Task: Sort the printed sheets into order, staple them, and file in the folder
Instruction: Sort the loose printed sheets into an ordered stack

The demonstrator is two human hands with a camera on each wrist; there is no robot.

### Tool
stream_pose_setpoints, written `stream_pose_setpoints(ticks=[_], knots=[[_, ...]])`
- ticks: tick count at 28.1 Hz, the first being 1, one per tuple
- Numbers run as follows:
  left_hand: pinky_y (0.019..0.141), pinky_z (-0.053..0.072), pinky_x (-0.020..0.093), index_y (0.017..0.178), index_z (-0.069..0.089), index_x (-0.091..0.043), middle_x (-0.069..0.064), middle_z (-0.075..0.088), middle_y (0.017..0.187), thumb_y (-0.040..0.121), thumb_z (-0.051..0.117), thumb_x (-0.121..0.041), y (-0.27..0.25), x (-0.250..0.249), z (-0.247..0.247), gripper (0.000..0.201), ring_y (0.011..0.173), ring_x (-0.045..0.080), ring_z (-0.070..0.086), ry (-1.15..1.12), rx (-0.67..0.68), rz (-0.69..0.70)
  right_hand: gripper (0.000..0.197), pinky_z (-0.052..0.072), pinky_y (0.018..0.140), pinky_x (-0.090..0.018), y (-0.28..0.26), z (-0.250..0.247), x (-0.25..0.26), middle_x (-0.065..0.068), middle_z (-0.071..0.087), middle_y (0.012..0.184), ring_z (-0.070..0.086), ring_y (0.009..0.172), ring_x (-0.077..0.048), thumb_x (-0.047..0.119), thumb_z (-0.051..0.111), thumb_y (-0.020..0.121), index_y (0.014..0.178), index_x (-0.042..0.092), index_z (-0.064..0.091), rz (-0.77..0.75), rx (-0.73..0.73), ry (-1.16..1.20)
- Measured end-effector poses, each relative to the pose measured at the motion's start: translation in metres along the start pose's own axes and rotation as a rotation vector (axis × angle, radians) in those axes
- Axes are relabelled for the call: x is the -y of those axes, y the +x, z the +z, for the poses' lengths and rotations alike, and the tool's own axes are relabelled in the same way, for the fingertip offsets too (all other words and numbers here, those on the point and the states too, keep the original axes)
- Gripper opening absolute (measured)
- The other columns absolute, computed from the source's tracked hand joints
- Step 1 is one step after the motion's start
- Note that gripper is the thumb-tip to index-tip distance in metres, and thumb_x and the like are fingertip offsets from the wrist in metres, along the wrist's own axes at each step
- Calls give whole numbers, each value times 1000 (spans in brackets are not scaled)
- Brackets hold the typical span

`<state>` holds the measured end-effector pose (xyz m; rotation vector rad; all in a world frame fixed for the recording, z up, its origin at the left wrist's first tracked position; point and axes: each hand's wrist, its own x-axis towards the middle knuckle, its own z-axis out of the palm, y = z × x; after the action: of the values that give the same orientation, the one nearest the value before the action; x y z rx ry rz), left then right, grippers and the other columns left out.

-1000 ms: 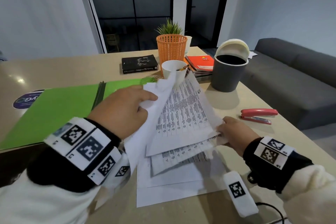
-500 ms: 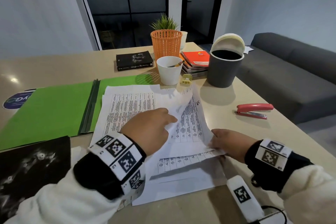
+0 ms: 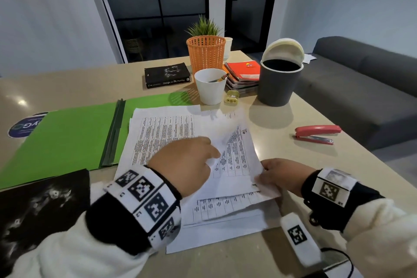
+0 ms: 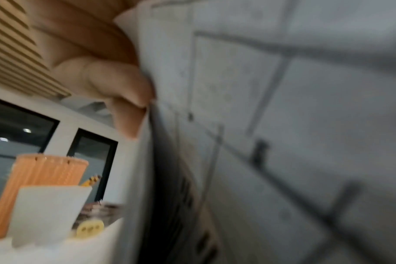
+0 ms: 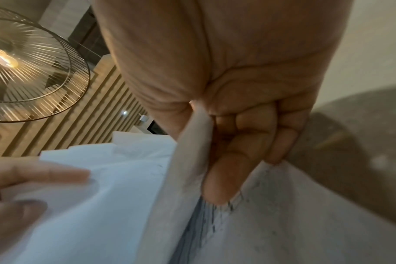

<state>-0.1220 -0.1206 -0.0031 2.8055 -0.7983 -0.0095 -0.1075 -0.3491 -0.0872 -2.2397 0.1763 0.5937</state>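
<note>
Several printed sheets (image 3: 171, 133) lie fanned out on the beige table, right of the open green folder (image 3: 67, 140). My left hand (image 3: 213, 154) pinches the curled-up top corner of one sheet (image 4: 283, 125) above the pile. My right hand (image 3: 264, 171) grips the right edge of the sheets (image 5: 192, 151) between thumb and curled fingers (image 5: 226, 178), lifting them slightly. The red stapler (image 3: 316, 134) lies untouched further right on the table.
A white cup (image 3: 211, 87) with pencils, a yellow sharpener (image 3: 232, 97), an orange basket (image 3: 206, 54), a black book (image 3: 168, 74), spiral notebooks (image 3: 244, 72) and a grey bin (image 3: 278, 81) stand behind the sheets. A grey sofa (image 3: 361, 88) borders the table's right edge.
My left hand has come down from a raised sheet, which now lies flat beside the folder, and pinches a corner of another one. The right hand stays at the right edge.
</note>
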Motion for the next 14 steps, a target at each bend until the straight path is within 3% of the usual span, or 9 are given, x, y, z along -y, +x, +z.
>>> stream_pose_setpoints(ticks=[5, 8, 11, 14], knots=[[71, 31, 19, 130, 54, -31, -16, 36, 89, 90, 38, -11, 4, -4, 36, 47, 82, 5, 38, -56, 131, 9, 14, 52, 92, -37, -2, 2, -2, -9, 74, 95, 69, 92, -27, 20, 58, 91, 94, 14, 70, -9, 13, 136], [69, 31, 20, 128, 55, -30, -15, 37, 86, 91, 39, -17, 3, -6, 44, 43, 79, 5, 39, -66, 126, 2, 24, 53, 89, -38, -4, 5, -5, -8, 74, 97, 69, 93, -29, 19, 66, 75, 98, 14, 68, -33, 119, 291], [68, 34, 22, 125, 57, -32, -13, 38, 86, 92, 41, -28, 1, -10, 44, 37, 84, 11, 50, -65, 135, 6, 41, 55, 77, -32, -6, 5, -6, -8, 74, 96, 69, 86, -24, 8, 58, 61, 101, 15, 66, -56, 229, 412], [74, 40, 24, 125, 56, -33, -11, 42, 95, 93, 42, -42, -1, -12, 42, 36, 98, 15, 56, -50, 163, 8, 54, 51, 89, -41, -3, 8, -8, -18, 70, 106, 63, 98, -34, 2, 51, 54, 106, 9, 64, -62, 235, 453]])
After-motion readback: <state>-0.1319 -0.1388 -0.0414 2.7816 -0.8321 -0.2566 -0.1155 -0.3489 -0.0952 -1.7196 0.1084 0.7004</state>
